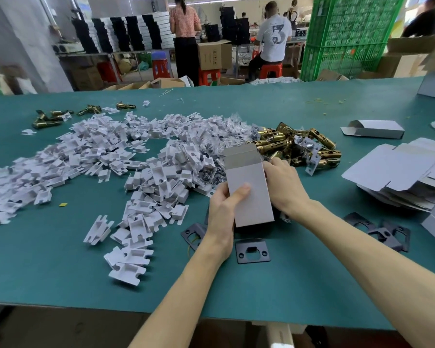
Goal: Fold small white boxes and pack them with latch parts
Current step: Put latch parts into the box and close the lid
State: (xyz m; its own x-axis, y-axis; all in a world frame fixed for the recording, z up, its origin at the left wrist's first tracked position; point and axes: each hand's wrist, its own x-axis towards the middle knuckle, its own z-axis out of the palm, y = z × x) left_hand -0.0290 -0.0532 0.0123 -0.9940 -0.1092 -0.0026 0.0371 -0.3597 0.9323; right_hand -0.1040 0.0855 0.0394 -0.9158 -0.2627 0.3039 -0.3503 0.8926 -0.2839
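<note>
I'm holding the small white box (249,194) upright just over the counter (86,285), top flap open. My left hand (222,212) pinches the lower left side, thumb across the front. My right hand (284,187) wraps the right edge, fingers mostly hidden. It's thin card, so probably light and easy to crush; I'd grip the folded edges, not the panels.

We wore the single wide-angle camera on the head, so it looked forward and down across the green table (60,272) from its near edge. The left hand (221,209) and right hand (284,187) sat close below centre with the white box (249,192). A seated worker (274,38) was far off near the top.
</note>
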